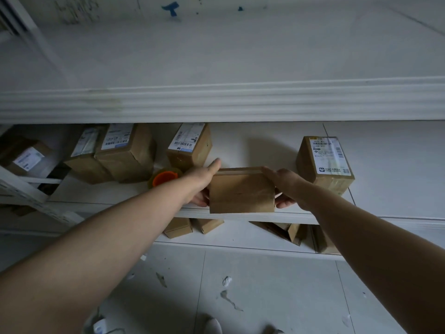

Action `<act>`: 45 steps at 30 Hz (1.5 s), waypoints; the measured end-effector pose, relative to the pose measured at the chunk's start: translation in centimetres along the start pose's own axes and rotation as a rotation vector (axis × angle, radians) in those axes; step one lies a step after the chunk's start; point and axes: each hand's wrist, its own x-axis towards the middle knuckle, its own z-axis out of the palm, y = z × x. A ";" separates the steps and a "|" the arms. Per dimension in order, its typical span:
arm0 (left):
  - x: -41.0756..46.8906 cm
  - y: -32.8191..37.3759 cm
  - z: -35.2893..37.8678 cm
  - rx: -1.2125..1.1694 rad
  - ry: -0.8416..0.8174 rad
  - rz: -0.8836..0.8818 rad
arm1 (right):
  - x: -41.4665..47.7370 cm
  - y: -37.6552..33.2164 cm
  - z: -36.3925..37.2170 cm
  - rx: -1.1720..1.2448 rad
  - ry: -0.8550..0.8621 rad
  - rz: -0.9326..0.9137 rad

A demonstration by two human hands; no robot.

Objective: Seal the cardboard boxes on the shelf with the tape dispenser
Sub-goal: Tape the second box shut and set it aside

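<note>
Shelving in white metal fills most of what I see. The white upper shelf (pixel 216 56) is bare apart from a few blue marks at the back. On the white middle shelf (pixel 390 169) I hold a plain brown cardboard box (pixel 240 191) at the front edge, its near face hanging just over the lip.

My left hand (pixel 204 179) grips its left side, thumb stretched up along the top corner and fingers curled round the lower edge. My right hand (pixel 286 186) clasps the right side, fingers draped over the top corner and thumb tucked below.

The orange-and-yellow tape dispenser (pixel 166 178) sits on the same shelf just behind my left wrist, partly hidden by it.

Other brown cardboard boxes with white printed labels stand further back: one (pixel 190 145) behind my left hand, a pair (pixel 120 153) to the left of it, and one (pixel 325 160) near my right hand.

Small plain brown boxes (pixel 178 227) lie on the white lower shelf (pixel 240 239).

Beneath is a pale grey tiled floor (pixel 277 297), scattered with white scraps and smears.
</note>
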 end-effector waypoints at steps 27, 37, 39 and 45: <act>0.4 -0.7 0.9 0.270 -0.121 -0.041 | 2.2 1.8 0.5 0.091 0.058 -0.228; 1.5 -0.9 1.7 0.233 0.000 0.080 | -0.1 2.1 1.5 0.307 -0.030 -0.094; 1.4 -1.2 2.1 0.045 -0.093 0.035 | 0.1 1.6 0.3 0.360 0.016 -0.164; 1.4 -2.5 4.2 0.248 -0.050 -0.035 | 1.8 2.6 1.4 0.411 0.092 -0.140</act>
